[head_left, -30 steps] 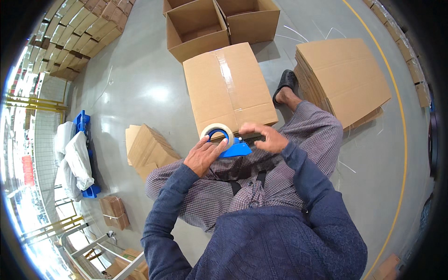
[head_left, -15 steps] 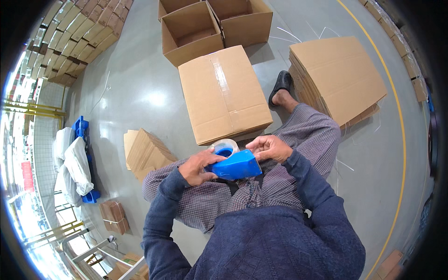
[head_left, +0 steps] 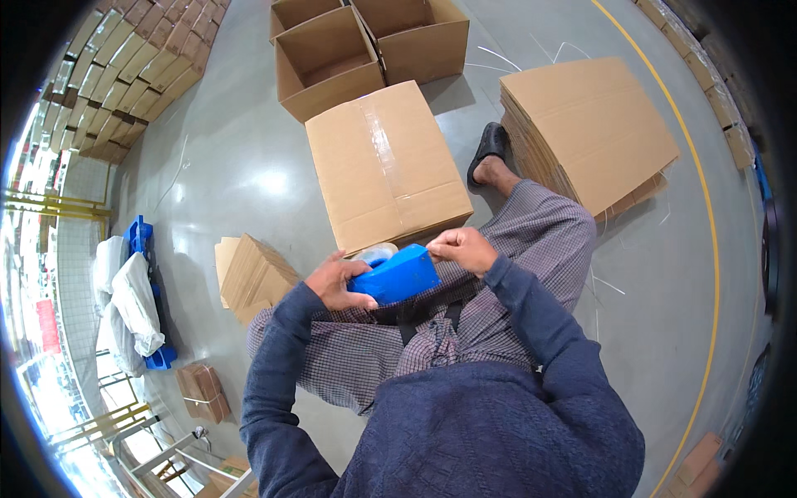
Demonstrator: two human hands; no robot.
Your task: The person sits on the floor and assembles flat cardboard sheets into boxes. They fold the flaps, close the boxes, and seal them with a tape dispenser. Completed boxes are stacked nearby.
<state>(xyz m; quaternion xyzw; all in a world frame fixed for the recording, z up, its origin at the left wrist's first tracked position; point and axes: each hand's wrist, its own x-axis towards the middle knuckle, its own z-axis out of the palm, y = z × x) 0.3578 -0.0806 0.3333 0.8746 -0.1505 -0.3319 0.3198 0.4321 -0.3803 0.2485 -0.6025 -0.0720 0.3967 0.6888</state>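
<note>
A blue tape dispenser [head_left: 397, 277] is in front of me, close above my lap, and my left hand [head_left: 335, 284] is closed round its left end. A pale roll of clear tape [head_left: 378, 251] shows behind its far side. At the dispenser's right end, my right hand [head_left: 465, 249] is closed in a pinch; whatever lies between those fingertips is too small to make out. Just beyond both hands stands a closed cardboard box [head_left: 388, 178], with a shiny strip of clear tape along its top seam.
Open cardboard boxes [head_left: 332, 87] stand behind the closed one. A tall stack of flat cardboard [head_left: 594, 133] lies to the right, beside my foot [head_left: 491, 162]. Smaller cardboard pieces [head_left: 257, 278] lean at the left. White-wrapped bundles [head_left: 137, 303] rest by a blue pallet [head_left: 139, 236].
Both hands and the dispenser have shifted slightly left and away from me, and the dispenser has turned a little. My right hand pinches at its right end more plainly.
</note>
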